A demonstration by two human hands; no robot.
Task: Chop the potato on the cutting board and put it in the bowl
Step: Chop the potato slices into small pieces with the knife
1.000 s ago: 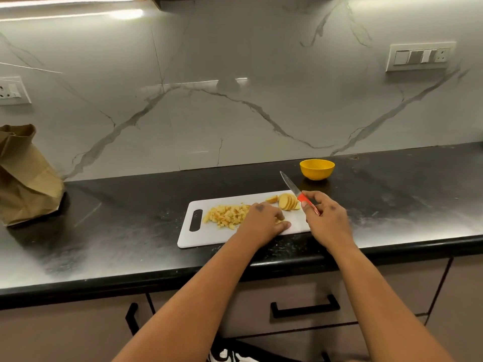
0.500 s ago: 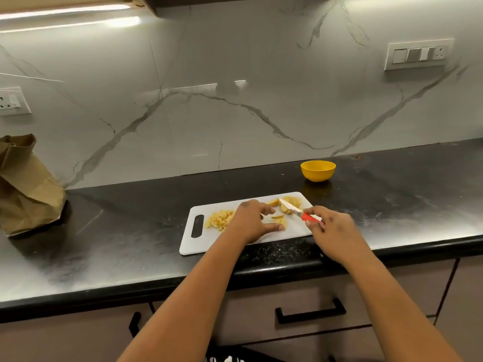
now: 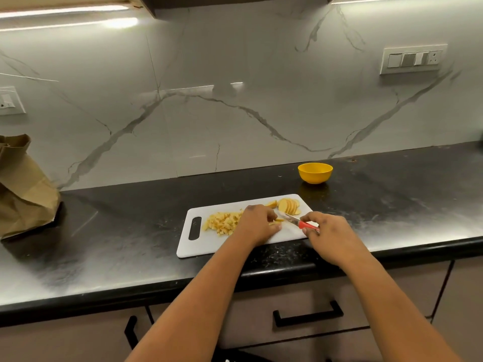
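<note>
A white cutting board (image 3: 198, 246) lies on the black counter. A pile of diced potato (image 3: 222, 222) sits on its left half, and a fan of potato slices (image 3: 288, 205) lies at its far right corner. My left hand (image 3: 257, 224) holds down potato strips (image 3: 279, 220) mid-board, fingers curled over them. My right hand (image 3: 330, 235) grips a red-handled knife (image 3: 300, 222), its blade low on the board and pointing left at the strips. The yellow bowl (image 3: 315, 172) stands behind the board to the right; I see nothing in it.
A crumpled brown paper bag (image 3: 23, 194) stands at the counter's far left. The marble backsplash carries a switch panel (image 3: 413, 59) at upper right and a socket (image 3: 9, 100) at left. Drawers with black handles (image 3: 308, 313) sit below the counter edge.
The knife came down from a raised, tilted position to the board beside my left hand. My left hand slid slightly right along the strips. The camera shifted a little.
</note>
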